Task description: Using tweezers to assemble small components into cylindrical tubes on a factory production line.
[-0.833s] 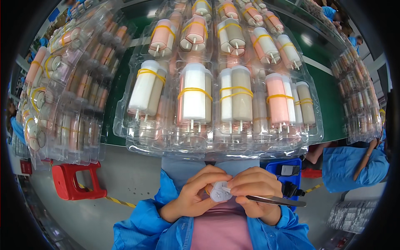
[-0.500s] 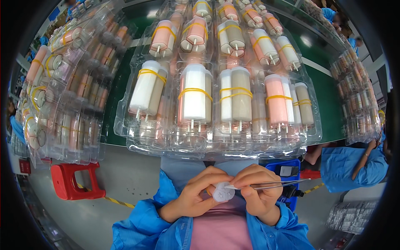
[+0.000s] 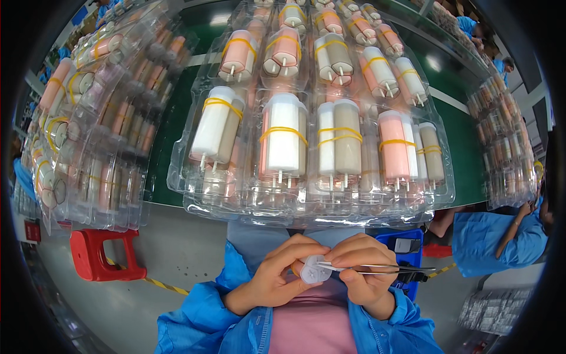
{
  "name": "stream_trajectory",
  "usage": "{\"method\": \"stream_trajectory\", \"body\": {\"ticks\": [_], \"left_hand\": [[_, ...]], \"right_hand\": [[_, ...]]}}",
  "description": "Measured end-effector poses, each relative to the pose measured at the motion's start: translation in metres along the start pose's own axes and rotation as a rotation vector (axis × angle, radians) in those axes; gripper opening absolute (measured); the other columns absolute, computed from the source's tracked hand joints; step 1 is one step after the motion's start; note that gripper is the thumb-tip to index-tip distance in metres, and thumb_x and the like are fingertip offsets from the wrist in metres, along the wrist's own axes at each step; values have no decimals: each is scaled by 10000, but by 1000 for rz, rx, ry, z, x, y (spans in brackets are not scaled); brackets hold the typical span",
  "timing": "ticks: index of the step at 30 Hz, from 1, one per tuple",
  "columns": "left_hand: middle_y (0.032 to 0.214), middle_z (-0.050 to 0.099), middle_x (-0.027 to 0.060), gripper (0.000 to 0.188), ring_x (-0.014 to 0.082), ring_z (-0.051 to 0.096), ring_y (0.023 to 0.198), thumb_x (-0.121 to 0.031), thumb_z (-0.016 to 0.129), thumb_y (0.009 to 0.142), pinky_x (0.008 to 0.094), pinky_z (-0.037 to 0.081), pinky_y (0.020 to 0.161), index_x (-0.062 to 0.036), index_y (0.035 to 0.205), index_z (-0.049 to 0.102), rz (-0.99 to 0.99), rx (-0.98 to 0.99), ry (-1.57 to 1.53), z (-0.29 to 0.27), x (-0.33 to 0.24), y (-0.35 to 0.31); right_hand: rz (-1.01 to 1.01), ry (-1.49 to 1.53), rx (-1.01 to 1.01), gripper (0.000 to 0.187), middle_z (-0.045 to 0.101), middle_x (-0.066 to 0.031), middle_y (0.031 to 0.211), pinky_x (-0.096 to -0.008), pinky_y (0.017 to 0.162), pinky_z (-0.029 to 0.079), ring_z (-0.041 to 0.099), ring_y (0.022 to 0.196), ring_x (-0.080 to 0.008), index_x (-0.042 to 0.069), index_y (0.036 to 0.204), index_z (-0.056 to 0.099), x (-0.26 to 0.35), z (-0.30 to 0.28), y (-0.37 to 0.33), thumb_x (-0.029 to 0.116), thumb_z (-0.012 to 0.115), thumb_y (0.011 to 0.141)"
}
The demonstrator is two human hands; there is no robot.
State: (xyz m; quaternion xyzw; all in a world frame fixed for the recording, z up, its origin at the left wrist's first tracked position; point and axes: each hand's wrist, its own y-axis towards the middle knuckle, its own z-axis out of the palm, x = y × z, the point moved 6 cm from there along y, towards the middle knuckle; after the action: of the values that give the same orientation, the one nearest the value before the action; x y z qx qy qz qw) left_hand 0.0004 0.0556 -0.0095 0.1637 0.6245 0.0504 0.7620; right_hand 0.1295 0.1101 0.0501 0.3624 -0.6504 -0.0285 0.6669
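The left hand (image 3: 282,277) held a small white round part (image 3: 311,272) close in front of the person's chest, its grip closed around the part from the left with the fingertips curled over the top edge. The right hand (image 3: 364,272) pinched a pair of metal tweezers (image 3: 377,270) — its grip clamped on them, the tips lying across the face of the white part and the rear end pointing out to the right. Both forearms wore blue sleeves (image 3: 219,318). Just beyond the hands stood stacked clear plastic trays (image 3: 312,194) on a green counter (image 3: 466,147), each pocket filled with bundles of white, pink and beige cylinders (image 3: 282,138) bound by yellow rubber bands. More such trays (image 3: 88,130) were piled at the left. A red stool (image 3: 100,256) sat on the floor at lower left — and another person's blue sleeve (image 3: 495,239) showed at the right.
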Motion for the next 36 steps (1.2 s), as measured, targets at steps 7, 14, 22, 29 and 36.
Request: {"method": "stream_trajectory", "body": {"ticks": [7, 14, 22, 29, 36], "left_hand": [[1060, 568, 140, 432, 220, 570, 938, -11, 700, 773, 296, 461, 782, 27, 1178, 553, -8, -64, -13, 1, -1, 0], [1079, 562, 154, 442, 229, 578, 940, 14, 679, 765, 291, 473, 770, 37, 1186, 546, -66, -40, 34, 0, -1, -3], [1115, 535, 172, 504, 182, 563, 926, 25, 735, 728, 243, 449, 720, 41, 1187, 527, -9, -25, 77, -1, 0, -3], [1116, 532, 175, 518, 202, 549, 965, 31, 728, 731, 270, 441, 773, 42, 1204, 517, -25, -27, 32, -1, -1, -3], [1113, 533, 176, 520, 205, 549, 961, 26, 723, 735, 277, 442, 779, 47, 1210, 511, -8, -25, 38, -1, 0, -3]], "right_hand": [[20, -12, -2, 120, 673, -125, 797, -291, 582, 506, 644, 671, -229, 0, 844, 649, -1, 0, -2, 87, 703, 782], [239, 87, -82, 89, 657, -151, 809, -272, 610, 488, 621, 690, -193, -39, 858, 633, -6, 1, -5, 41, 646, 822], [282, 187, -194, 112, 656, -170, 858, -275, 680, 496, 631, 765, -197, -52, 896, 633, -7, 1, -12, 39, 636, 832], [155, 86, -129, 116, 667, -177, 826, -270, 607, 507, 654, 704, -207, -36, 890, 642, -6, 0, -10, 39, 658, 803], [105, 24, -114, 119, 669, -163, 813, -251, 568, 499, 654, 679, -194, -21, 894, 648, -5, 1, -7, 39, 670, 794]]}}
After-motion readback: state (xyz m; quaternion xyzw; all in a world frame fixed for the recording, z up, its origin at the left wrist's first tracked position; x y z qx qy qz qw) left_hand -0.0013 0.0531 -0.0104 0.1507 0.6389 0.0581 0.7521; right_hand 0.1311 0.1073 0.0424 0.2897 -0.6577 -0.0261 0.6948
